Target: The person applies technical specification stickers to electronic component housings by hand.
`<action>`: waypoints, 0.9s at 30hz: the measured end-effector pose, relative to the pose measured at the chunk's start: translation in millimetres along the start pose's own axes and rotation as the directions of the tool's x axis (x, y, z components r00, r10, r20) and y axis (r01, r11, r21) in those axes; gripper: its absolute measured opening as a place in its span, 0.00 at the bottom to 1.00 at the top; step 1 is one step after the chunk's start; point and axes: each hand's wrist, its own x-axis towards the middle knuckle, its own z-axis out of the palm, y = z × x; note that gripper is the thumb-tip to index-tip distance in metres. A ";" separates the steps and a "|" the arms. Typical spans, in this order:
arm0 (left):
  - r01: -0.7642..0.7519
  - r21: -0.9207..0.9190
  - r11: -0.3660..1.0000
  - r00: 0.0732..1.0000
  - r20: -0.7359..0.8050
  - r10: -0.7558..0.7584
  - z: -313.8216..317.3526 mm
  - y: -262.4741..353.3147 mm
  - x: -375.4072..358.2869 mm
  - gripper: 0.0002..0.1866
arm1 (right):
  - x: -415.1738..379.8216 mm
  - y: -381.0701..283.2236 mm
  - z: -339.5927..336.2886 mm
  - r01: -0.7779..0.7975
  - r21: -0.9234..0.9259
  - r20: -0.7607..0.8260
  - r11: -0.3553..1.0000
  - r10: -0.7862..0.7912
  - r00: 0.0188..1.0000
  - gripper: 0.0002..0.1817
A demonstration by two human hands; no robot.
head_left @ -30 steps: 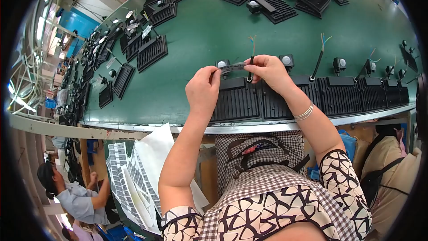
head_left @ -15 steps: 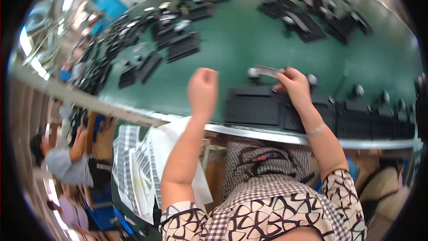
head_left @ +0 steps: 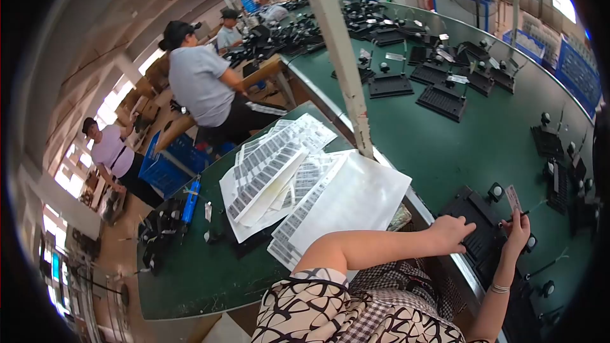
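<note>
My right hand [head_left: 518, 228] pinches a small white label strip [head_left: 513, 198] upright, above a black finned lamp housing [head_left: 475, 211] on the green conveyor table [head_left: 438, 152]. A thin black cable seems to run under the same fingers. My left hand [head_left: 452, 232] rests on the near edge of that housing with loosely spread fingers and nothing in it. A round white sensor [head_left: 496, 191] sits at the housing's far corner.
Sheets of barcode labels [head_left: 273, 162] and a white backing sheet [head_left: 362, 197] lie on a side table to my left. A slanted post [head_left: 337, 57] stands by them. More black housings [head_left: 441, 98] dot the belt. A seated co-worker [head_left: 197, 82], another person [head_left: 111, 149] and a blue crate [head_left: 165, 168] are at left.
The view has swung left and away from the belt. My left hand let go of the label and dropped onto the housing edge. My right hand still holds the label.
</note>
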 end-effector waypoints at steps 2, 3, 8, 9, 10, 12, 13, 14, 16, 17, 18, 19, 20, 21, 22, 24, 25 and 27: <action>0.016 0.063 0.998 1.000 -0.018 -0.015 16.2 -4.5 3.9 0.32 | 7.7 11.5 1.0 0.034 -0.030 -0.027 0.999 -0.035 0.999 0.11; 0.026 0.096 0.995 0.999 -0.027 -0.023 24.1 -10.5 10.5 0.32 | 15.5 14.1 8.4 0.044 -0.024 0.001 0.999 -0.044 0.999 0.11; 0.202 0.249 0.947 0.921 -0.378 -0.097 4.7 -88.1 58.3 0.23 | 29.1 4.0 72.4 0.011 0.041 0.079 0.999 -0.014 0.997 0.16; 0.447 0.292 0.845 0.786 -0.579 -0.216 31.2 -134.1 93.1 0.26 | 19.5 -3.5 89.9 -0.009 0.039 0.062 0.999 0.006 0.998 0.17; 0.524 0.205 0.827 0.730 -0.607 -0.313 3.5 -137.5 91.1 0.24 | 10.3 -9.0 96.8 0.000 -0.007 0.156 1.000 0.001 0.988 0.18; 0.449 0.095 0.888 0.773 -0.539 -0.333 -56.6 -87.3 51.1 0.23 | -6.7 -9.9 98.6 0.032 -0.076 0.327 0.997 -0.006 0.945 0.19; 0.402 0.033 0.915 0.800 -0.499 -0.334 -71.6 -71.2 36.5 0.23 | -11.7 -1.0 95.4 0.029 -0.118 0.405 0.993 0.022 0.914 0.19; 0.328 -0.101 0.939 0.816 -0.470 -0.336 -70.1 -70.8 30.8 0.22 | -16.8 10.9 89.9 0.029 -0.161 0.472 0.986 0.052 0.880 0.18; 0.208 -0.173 0.963 0.868 -0.421 -0.263 -64.2 -67.6 8.2 0.19 | -25.0 29.2 94.3 0.047 -0.227 0.551 0.973 0.089 0.830 0.16; 0.144 -0.219 0.965 0.890 -0.398 -0.223 -64.3 -61.5 -7.6 0.18 | -32.0 36.0 95.3 0.059 -0.262 0.563 0.963 0.102 0.820 0.16; 0.112 -0.251 0.962 0.902 -0.380 -0.204 -65.0 -59.2 -25.8 0.14 | -40.1 40.7 90.5 0.068 -0.305 0.562 0.950 0.122 0.818 0.15; 0.089 -0.231 0.969 0.884 -0.430 -0.184 -70.0 -55.6 -52.0 0.12 | -56.2 31.6 95.4 0.153 -0.307 0.583 0.939 0.058 0.811 0.13; 0.054 -0.236 0.970 0.873 -0.460 -0.160 -71.5 -52.4 -78.8 0.11 | -75.1 20.2 99.6 0.159 -0.286 0.598 0.945 0.047 0.800 0.13; 0.056 -0.175 0.983 0.861 -0.489 -0.137 -71.0 -56.0 -103.8 0.09 | -91.5 9.3 102.2 0.130 -0.263 0.593 0.956 0.054 0.803 0.12; 0.085 -0.217 0.972 0.843 -0.504 -0.186 -82.1 -54.2 -138.2 0.07 | -105.9 -2.9 103.3 0.151 -0.315 0.598 0.937 0.073 0.798 0.11; 0.296 -0.126 0.947 0.761 -0.568 -0.313 -83.8 -61.2 -194.2 0.08 | -113.8 4.5 97.4 0.308 -0.352 0.621 0.884 -0.026 0.784 0.09; 0.351 -0.203 0.914 0.714 -0.574 -0.402 -82.2 -62.2 -221.1 0.10 | -120.0 3.0 97.8 0.419 -0.371 0.643 0.829 -0.096 0.760 0.09; 0.544 -0.299 0.784 0.642 -0.453 -0.618 -80.9 -51.0 -253.4 0.14 | -126.8 1.5 99.6 0.570 -0.359 0.678 0.739 -0.213 0.703 0.07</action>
